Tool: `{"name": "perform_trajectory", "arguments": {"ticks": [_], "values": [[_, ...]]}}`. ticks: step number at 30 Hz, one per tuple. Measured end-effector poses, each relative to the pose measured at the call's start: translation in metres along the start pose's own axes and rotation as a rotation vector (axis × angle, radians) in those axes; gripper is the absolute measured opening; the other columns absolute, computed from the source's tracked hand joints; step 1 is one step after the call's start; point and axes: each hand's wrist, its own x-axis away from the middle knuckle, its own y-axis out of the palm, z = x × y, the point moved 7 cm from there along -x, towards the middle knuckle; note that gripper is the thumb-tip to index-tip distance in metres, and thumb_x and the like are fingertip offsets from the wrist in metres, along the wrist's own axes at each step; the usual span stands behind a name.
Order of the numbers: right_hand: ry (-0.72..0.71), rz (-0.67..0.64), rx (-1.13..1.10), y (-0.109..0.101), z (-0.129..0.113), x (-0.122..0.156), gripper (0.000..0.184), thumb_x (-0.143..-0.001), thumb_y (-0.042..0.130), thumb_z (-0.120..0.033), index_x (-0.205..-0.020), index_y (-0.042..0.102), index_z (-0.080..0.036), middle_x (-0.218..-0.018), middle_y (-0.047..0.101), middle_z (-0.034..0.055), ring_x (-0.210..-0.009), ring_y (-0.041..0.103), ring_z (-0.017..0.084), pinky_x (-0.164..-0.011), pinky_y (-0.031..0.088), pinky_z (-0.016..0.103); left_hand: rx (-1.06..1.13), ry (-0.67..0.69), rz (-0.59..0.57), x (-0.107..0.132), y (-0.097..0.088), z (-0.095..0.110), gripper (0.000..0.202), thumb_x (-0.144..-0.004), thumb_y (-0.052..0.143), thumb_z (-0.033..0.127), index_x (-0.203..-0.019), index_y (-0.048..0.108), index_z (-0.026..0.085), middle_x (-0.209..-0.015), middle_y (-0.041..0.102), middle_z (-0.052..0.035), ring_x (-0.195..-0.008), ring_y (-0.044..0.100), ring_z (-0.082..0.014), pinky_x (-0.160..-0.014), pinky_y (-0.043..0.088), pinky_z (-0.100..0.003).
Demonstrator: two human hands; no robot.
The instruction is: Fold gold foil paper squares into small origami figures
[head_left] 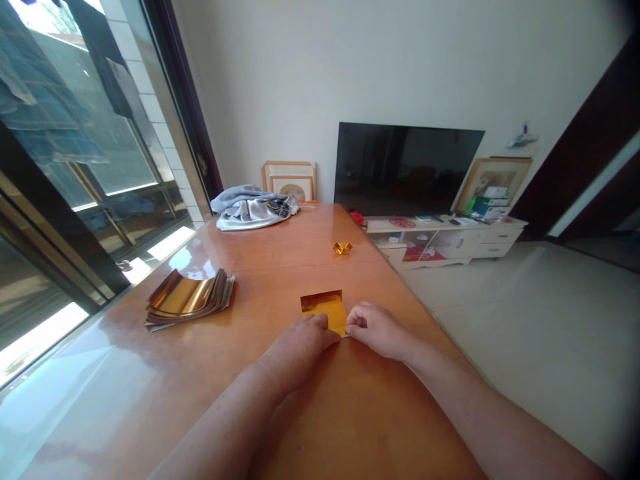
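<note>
A sheet of gold foil paper [326, 304] lies on the wooden table in front of me, its near edge turned up into a narrow pale fold. My left hand [311, 337] presses on that near edge, fingers closed and covering the sheet's left corner. At the right corner, my right hand [376, 328] pinches the edge between thumb and curled fingers. Further up the table sits a small folded gold paper piece [343, 249]. To the left lies a curled stack of gold foil paper [187, 299].
Grey cloth [255, 208] is heaped at the table's far end, near leaning picture frames [289, 167]. The wooden table [270, 267] has its right edge close to my right forearm. Beyond stand a television [407, 170] and a white cabinet [460, 243]. Glass doors run along the left.
</note>
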Motion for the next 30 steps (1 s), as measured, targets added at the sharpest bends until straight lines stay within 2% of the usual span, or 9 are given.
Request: {"name": "perform_trajectory", "arguments": {"ticks": [2,5,7,9,11,13,16,20,30], "values": [[0.008,-0.009,-0.034,-0.004,0.003,0.001,0.014,-0.087,0.056,-0.023,-0.082,0.068,-0.019,-0.082,0.068,0.0010,-0.074,0.062,0.015,-0.063,0.045,0.024,0.005,-0.004,-0.008,0.001,0.000,0.000,0.024,-0.093,0.047,0.020,-0.094,0.071,0.023,-0.097,0.061,-0.0059,-0.085,0.055,-0.0197,-0.068,0.039,-0.027],[-0.039,0.040,-0.026,-0.018,0.002,0.005,0.020,-0.092,0.049,-0.021,-0.091,0.070,-0.019,-0.092,0.071,0.0034,-0.086,0.065,0.017,-0.076,0.049,0.028,0.006,-0.002,-0.015,0.001,-0.001,0.000,0.024,-0.093,0.047,0.020,-0.095,0.071,0.023,-0.097,0.061,-0.0058,-0.085,0.055,-0.0197,-0.068,0.039,-0.027],[-0.136,0.075,0.079,-0.025,-0.009,0.012,0.023,-0.091,0.050,-0.018,-0.097,0.072,-0.020,-0.095,0.072,0.0047,-0.093,0.064,0.019,-0.085,0.049,0.032,-0.002,0.005,-0.007,0.001,-0.001,0.000,0.024,-0.094,0.047,0.019,-0.093,0.071,0.023,-0.096,0.060,-0.0056,-0.085,0.055,-0.0194,-0.069,0.039,-0.027],[-0.237,0.050,0.222,-0.025,-0.025,0.021,0.028,-0.091,0.050,-0.016,-0.107,0.072,-0.022,-0.101,0.072,0.0064,-0.101,0.063,0.022,-0.090,0.049,0.036,-0.011,0.015,0.003,0.001,-0.001,-0.001,0.024,-0.094,0.047,0.020,-0.092,0.071,0.023,-0.096,0.060,-0.0054,-0.085,0.055,-0.0193,-0.069,0.039,-0.027],[-0.300,0.006,0.339,-0.019,-0.040,0.031,0.036,-0.092,0.049,-0.015,-0.121,0.068,-0.022,-0.120,0.070,0.0084,-0.113,0.060,0.024,-0.099,0.046,0.041,-0.019,0.025,0.010,0.002,0.000,-0.001,0.024,-0.094,0.047,0.020,-0.095,0.071,0.024,-0.096,0.060,-0.0051,-0.085,0.055,-0.0194,-0.070,0.040,-0.027],[-0.327,-0.046,0.431,-0.010,-0.051,0.041,0.045,-0.093,0.047,-0.016,-0.136,0.060,-0.019,-0.140,0.060,0.0108,-0.134,0.048,0.028,-0.111,0.037,0.048,-0.025,0.035,0.021,0.002,0.001,-0.002,0.025,-0.095,0.047,0.020,-0.103,0.071,0.026,-0.097,0.060,-0.0049,-0.087,0.056,-0.0197,-0.073,0.041,-0.028],[-0.296,-0.150,0.501,0.005,-0.056,0.051,0.050,-0.099,0.042,-0.026,-0.147,0.049,-0.016,-0.154,0.046,0.0135,-0.148,0.031,0.029,-0.119,0.027,0.051,-0.032,0.038,0.031,0.002,0.002,-0.002,0.028,-0.096,0.047,0.022,-0.111,0.070,0.027,-0.098,0.061,-0.0056,-0.089,0.056,-0.0205,-0.076,0.042,-0.029],[-0.219,-0.204,0.532,0.015,-0.051,0.056,0.058,-0.102,0.039,-0.045,-0.152,0.042,-0.016,-0.157,0.039,0.0139,-0.152,0.022,0.028,-0.123,0.017,0.052,-0.039,0.034,0.036,0.003,0.003,-0.003,0.027,-0.096,0.048,0.026,-0.109,0.071,0.025,-0.096,0.061,-0.0070,-0.087,0.057,-0.0217,-0.074,0.042,-0.030],[-0.176,-0.179,0.585,0.010,-0.048,0.060,0.065,-0.100,0.038,-0.054,-0.152,0.042,-0.015,-0.156,0.040,0.0150,-0.152,0.021,0.028,-0.124,0.010,0.053,-0.050,0.025,0.049,0.006,0.002,-0.006,0.030,-0.098,0.045,0.033,-0.106,0.073,0.026,-0.097,0.062,-0.0077,-0.083,0.057,-0.0211,-0.072,0.040,-0.030]]}}
